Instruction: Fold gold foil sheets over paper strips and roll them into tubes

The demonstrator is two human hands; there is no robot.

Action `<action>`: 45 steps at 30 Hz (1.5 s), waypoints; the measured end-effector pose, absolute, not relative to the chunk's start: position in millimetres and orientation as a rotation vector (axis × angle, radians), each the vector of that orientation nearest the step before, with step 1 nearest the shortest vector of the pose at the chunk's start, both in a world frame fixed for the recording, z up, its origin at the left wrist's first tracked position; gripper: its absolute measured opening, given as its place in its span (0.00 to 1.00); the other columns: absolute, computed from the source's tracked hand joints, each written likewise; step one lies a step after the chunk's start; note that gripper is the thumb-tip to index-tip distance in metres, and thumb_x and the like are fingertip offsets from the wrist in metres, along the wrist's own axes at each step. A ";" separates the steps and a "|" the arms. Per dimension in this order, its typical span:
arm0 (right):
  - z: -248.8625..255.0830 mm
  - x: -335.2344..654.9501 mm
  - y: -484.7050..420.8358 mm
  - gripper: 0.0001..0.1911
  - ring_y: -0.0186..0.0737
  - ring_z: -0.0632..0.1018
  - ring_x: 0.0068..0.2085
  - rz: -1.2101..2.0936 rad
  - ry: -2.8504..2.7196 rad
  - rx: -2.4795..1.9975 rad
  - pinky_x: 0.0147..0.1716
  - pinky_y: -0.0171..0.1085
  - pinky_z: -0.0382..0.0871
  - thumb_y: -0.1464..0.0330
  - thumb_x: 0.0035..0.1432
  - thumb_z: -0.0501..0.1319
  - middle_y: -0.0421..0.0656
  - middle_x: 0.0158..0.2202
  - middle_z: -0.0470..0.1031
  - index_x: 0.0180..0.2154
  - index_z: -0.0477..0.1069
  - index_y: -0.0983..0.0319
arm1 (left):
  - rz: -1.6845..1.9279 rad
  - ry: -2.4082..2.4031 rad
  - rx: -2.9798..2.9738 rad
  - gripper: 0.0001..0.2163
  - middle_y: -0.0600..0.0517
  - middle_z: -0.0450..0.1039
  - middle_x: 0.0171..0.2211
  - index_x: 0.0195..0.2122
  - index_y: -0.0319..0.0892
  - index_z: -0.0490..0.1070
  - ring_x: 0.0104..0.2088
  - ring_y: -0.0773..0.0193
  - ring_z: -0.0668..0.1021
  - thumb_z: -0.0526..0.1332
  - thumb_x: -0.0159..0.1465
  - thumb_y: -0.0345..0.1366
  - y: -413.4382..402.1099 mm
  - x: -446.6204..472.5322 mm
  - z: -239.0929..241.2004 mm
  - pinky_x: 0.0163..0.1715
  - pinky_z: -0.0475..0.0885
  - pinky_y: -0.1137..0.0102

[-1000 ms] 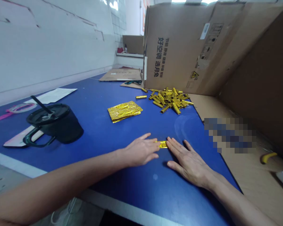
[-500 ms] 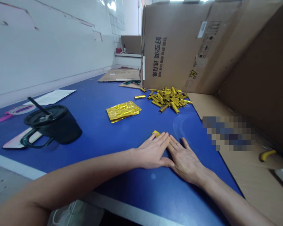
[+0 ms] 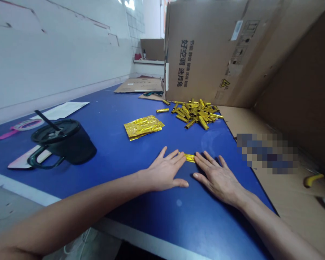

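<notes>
1. Blue table point(image 3: 111, 108): the bare patch near the front edge suits rolling; stay clear of black mug point(image 3: 67, 142).
2. Pile of gold rolls point(image 3: 196, 113), foil sheets point(image 3: 143, 127): farther back, well apart from the hands.
3. Left hand point(image 3: 165, 171), right hand point(image 3: 219, 177): palms down, flat, fingers spread. Even light pressure looks best.
4. Gold foil piece point(image 3: 190, 157): lies on the table between both sets of fingertips, touched, not pinched.
</notes>
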State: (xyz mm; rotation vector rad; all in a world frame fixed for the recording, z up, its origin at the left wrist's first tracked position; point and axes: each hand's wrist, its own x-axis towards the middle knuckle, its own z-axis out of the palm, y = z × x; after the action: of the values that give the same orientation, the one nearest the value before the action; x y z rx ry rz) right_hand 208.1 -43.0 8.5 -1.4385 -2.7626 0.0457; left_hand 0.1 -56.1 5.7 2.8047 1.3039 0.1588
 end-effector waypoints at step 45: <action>9.1 195.8 -57.8 0.30 0.50 0.55 0.57 -0.038 -2.742 -1.352 0.53 0.58 0.45 0.55 0.58 0.44 0.51 0.57 0.56 0.56 0.54 0.67 | 0.169 1.202 2.752 0.41 0.37 0.38 0.60 0.59 0.31 0.38 0.59 0.52 0.44 0.40 0.55 0.61 -52.3 23.3 1.3 0.54 0.41 0.53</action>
State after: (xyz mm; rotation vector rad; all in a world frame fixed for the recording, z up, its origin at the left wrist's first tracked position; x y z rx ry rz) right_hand 195.8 -57.8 9.1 -1.3516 -2.7424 -0.0384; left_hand 23.3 -52.3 1.3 2.7520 1.2017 0.1690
